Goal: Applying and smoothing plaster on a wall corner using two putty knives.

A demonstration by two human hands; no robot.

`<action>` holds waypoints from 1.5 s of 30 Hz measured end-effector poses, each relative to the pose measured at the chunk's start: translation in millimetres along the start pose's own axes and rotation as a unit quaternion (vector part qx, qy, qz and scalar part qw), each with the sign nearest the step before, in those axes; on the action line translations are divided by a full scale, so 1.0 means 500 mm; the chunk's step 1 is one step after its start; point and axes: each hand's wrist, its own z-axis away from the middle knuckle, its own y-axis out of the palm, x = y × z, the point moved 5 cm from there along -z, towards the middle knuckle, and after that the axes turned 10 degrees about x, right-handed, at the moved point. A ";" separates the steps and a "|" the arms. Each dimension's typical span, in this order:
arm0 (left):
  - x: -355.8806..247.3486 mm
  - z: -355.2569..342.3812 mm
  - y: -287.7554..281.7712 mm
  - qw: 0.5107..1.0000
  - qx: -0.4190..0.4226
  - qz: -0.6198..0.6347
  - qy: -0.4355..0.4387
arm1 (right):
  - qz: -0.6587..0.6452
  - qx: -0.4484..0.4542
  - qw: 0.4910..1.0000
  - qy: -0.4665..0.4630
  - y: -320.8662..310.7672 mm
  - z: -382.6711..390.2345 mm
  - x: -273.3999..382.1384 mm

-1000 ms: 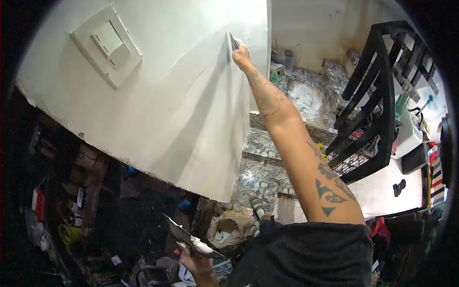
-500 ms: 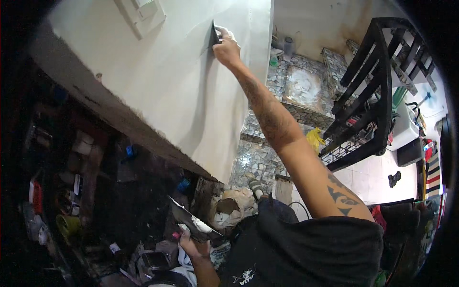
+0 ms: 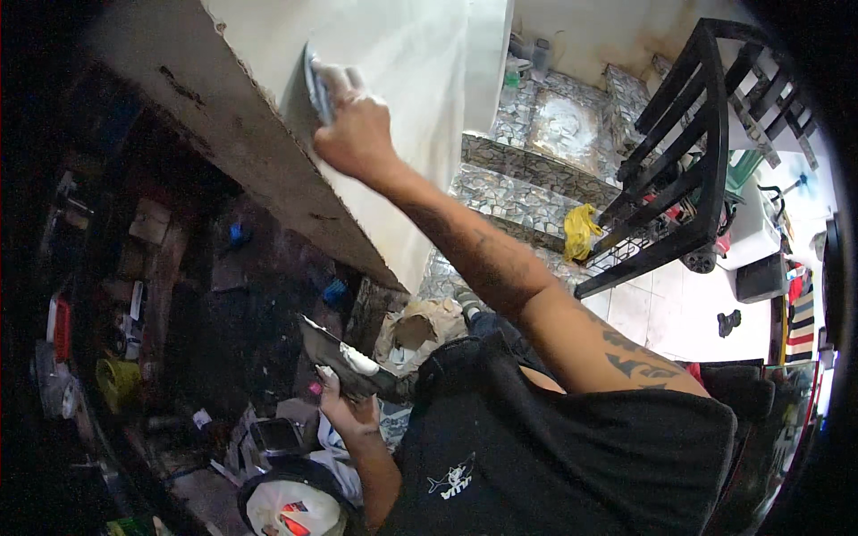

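Observation:
My right hand (image 3: 357,134) is closed around a thin, flat putty knife (image 3: 315,85), its blade laid against the pale wall (image 3: 429,80) near the rough lower edge. White residue coats the fingers. Lower down, my left hand (image 3: 347,411) grips the near side of a dark flat plate (image 3: 323,344), held tilted. Along the plate's upper edge lies a lump of white putty (image 3: 359,359). My fingers under the plate are partly hidden. A crumpled brown paper sack (image 3: 433,323) stands just beyond the plate.
Stone-patterned steps (image 3: 509,192) rise at the right of the wall, beside a black railing (image 3: 715,161). A yellow plastic bag (image 3: 581,230) lies by it. On the dark left side are a yellow-green container (image 3: 118,382) and other clutter. A white round lid or bucket (image 3: 295,507) stands at bottom.
My right hand has moved left and down across the wall with the putty knife, toward its lower edge. The left hand still holds the plate; the view has shifted slightly.

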 end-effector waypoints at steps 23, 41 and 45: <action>0.066 -0.028 0.045 0.976 -0.147 -0.150 0.060 | -0.279 0.403 0.866 -0.101 -0.093 0.424 -0.030; 0.100 -0.071 0.105 0.998 0.050 -0.004 -0.034 | -0.140 -0.094 0.986 0.017 -0.068 -0.405 -0.602; 0.040 -0.065 0.005 0.998 0.042 0.041 -0.003 | -0.167 -0.101 0.980 -0.038 -0.027 -0.393 -0.482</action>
